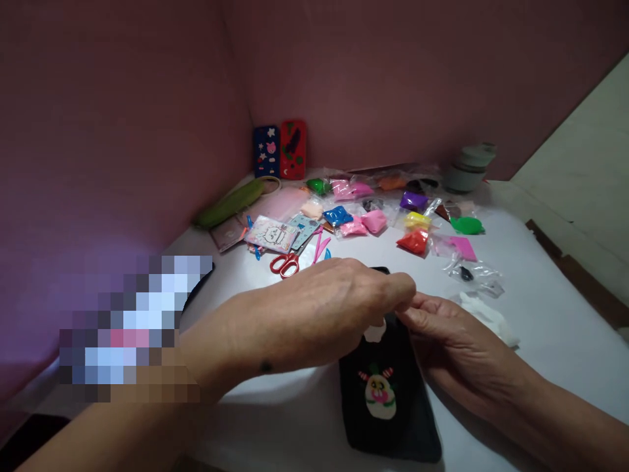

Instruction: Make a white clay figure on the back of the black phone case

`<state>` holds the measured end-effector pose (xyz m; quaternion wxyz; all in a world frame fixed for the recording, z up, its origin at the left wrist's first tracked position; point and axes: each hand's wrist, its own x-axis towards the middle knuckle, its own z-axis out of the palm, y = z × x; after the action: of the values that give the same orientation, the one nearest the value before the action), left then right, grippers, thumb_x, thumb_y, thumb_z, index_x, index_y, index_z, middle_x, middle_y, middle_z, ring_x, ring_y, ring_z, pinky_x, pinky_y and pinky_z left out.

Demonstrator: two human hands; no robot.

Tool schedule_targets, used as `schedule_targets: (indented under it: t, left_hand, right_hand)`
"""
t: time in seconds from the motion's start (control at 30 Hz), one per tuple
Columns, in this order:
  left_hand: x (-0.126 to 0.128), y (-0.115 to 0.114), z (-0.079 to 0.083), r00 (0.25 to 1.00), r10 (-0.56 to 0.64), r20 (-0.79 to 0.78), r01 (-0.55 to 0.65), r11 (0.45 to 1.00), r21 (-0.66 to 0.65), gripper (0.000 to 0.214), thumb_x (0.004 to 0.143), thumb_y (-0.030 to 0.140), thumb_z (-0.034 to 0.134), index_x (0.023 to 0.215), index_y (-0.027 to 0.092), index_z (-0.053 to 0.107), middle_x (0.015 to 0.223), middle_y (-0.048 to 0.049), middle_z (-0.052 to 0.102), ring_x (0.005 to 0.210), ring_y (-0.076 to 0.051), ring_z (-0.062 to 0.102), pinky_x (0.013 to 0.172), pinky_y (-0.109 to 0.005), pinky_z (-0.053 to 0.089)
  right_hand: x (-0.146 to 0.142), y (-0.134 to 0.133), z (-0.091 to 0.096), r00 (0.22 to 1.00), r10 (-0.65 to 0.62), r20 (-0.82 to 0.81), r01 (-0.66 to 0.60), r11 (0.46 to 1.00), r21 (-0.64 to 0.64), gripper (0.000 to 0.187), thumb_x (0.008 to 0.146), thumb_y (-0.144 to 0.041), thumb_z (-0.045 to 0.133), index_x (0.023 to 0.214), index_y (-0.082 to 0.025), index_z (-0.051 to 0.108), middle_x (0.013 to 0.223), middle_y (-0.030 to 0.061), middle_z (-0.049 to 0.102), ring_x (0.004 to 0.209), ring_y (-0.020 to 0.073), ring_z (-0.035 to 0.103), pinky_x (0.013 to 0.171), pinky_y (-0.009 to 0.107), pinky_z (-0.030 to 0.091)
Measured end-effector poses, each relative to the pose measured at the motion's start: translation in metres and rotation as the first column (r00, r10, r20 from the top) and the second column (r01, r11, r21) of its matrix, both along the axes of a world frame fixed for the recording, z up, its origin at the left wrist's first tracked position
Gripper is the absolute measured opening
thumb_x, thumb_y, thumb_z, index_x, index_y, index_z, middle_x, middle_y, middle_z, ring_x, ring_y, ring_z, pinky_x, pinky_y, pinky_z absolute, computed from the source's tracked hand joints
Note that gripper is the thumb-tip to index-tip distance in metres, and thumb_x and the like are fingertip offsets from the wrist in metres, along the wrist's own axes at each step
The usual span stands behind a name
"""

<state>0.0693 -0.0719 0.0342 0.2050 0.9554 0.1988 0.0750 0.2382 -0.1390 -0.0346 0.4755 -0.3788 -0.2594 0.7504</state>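
A black phone case [407, 426] lies on the white table below my hands. On it sits a pale rounded clay figure [382, 408] with green, pink and striped red-and-white parts. Higher up the case is a white clay piece [375, 332], partly covered by my left hand [339, 305]. That hand reaches across from the left, its fingers closed and bent over the case's upper end. My right hand [449, 331] comes from the right, thumb and fingers pinched, its fingertips meeting the left ones. Whatever lies between the fingertips is hidden.
Several bags of coloured clay [376, 221] spread across the back. Red-handled scissors [285, 265], cards [270, 235] and a green pouch [230, 204] lie left. Two decorated cases [293, 149] lean on the pink wall. A lidded jar [466, 172] stands back right; white clay [486, 318] lies right.
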Motion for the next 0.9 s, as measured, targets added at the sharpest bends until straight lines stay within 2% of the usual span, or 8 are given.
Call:
schedule_targets:
  t: [0.17,0.33,0.53,0.7,0.9]
  left_hand:
    - [0.0013,0.0046,-0.0056,1.000,-0.008,-0.005,0.008,0.997,-0.081,0.016,0.080,0.005,0.052,0.080,0.020,0.056,0.071,0.0021,0.059,0.061,-0.011,0.049,0.051,-0.024,0.026]
    - [0.0043,0.0060,-0.0072,0.998,-0.032,-0.049,0.029,0.998,-0.053,0.017,0.081,0.005,0.047,0.080,0.020,0.054,0.073,0.0021,0.059,0.061,-0.011,0.048,0.051,-0.023,0.028]
    - [0.0049,0.0069,-0.0090,0.997,-0.057,-0.054,0.054,0.997,-0.048,0.016,0.080,0.005,0.047,0.078,0.021,0.051,0.071,0.0029,0.057,0.060,-0.010,0.047,0.050,-0.022,0.028]
    - [0.0043,0.0064,-0.0109,0.996,-0.063,-0.060,0.058,0.995,-0.084,0.021,0.082,0.004,0.041,0.082,0.021,0.054,0.077,0.0006,0.060,0.065,-0.012,0.051,0.053,-0.023,0.030]
    - [0.0056,0.0062,-0.0112,0.997,-0.068,-0.027,0.065,0.994,-0.082,0.023,0.078,0.001,0.042,0.080,0.021,0.053,0.079,0.0008,0.062,0.066,-0.012,0.052,0.056,-0.024,0.030]
  right_hand:
    - [0.0007,0.0023,-0.0021,1.000,0.003,-0.006,-0.003,1.000,-0.011,0.019,0.081,-0.023,0.068,0.099,-0.019,0.072,0.089,0.0058,0.074,0.077,0.0171,0.066,0.073,0.028,0.048]
    - [0.0010,0.0023,-0.0021,1.000,-0.010,-0.014,0.009,1.000,-0.016,0.013,0.080,-0.024,0.070,0.091,-0.018,0.073,0.078,0.0036,0.073,0.070,0.0137,0.064,0.067,0.024,0.047]
    - [0.0022,0.0022,-0.0042,1.000,-0.009,-0.006,0.009,1.000,-0.010,0.013,0.079,-0.027,0.071,0.089,-0.019,0.073,0.084,0.0042,0.074,0.075,0.0170,0.064,0.073,0.029,0.046]
    - [0.0023,0.0017,-0.0050,1.000,-0.014,-0.005,0.014,1.000,-0.018,0.021,0.080,-0.023,0.069,0.100,-0.020,0.072,0.086,0.0047,0.074,0.079,0.0190,0.065,0.073,0.030,0.046]
    - [0.0037,0.0015,-0.0067,1.000,-0.017,-0.017,0.017,1.000,-0.018,0.022,0.080,-0.022,0.069,0.102,-0.020,0.071,0.086,0.0041,0.074,0.080,0.0192,0.065,0.075,0.031,0.046]
